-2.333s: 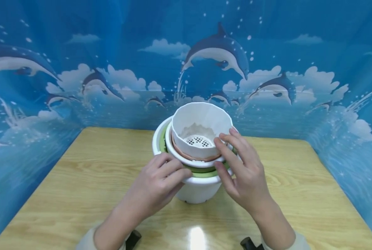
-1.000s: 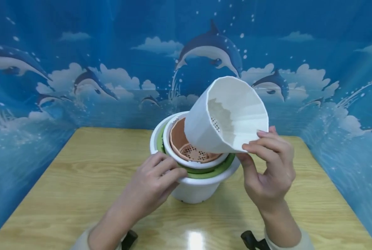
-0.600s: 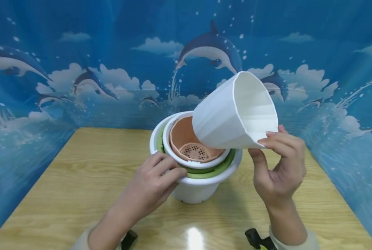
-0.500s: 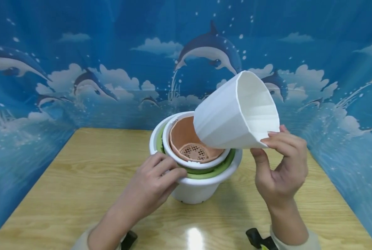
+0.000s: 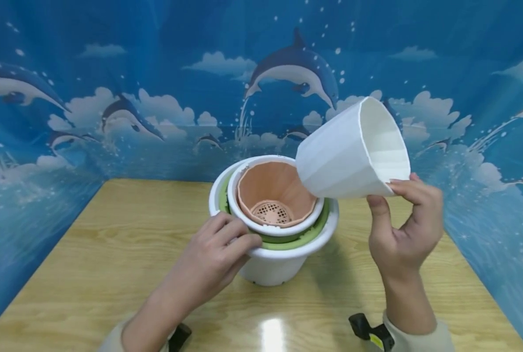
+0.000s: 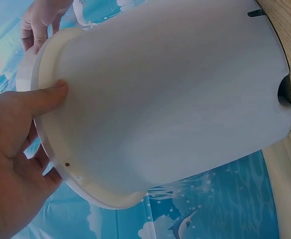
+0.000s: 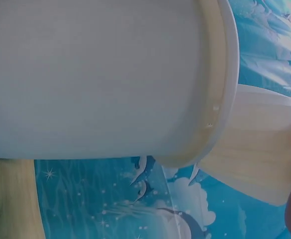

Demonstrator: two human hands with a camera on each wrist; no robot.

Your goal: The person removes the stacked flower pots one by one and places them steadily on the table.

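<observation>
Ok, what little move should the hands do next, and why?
Probably the right hand should lower the small white pot onto the table at the right. It is out of the brown pot but held up and tilted, pinched just at its rim, while the left hand grips the rim of the big white pot.

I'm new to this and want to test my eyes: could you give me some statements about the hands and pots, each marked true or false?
1. The right hand holds a white pot by its rim. True.
2. That white pot is held upright. False: it is tilted well over.
3. The left hand grips the large outer pot at its rim. True.
4. The innermost pot in the stack is blue. False: it is a brown pot.
5. The brown pot has holes in its bottom. True.
6. The large outer pot lies on its side. False: it stands upright on the table.
</observation>
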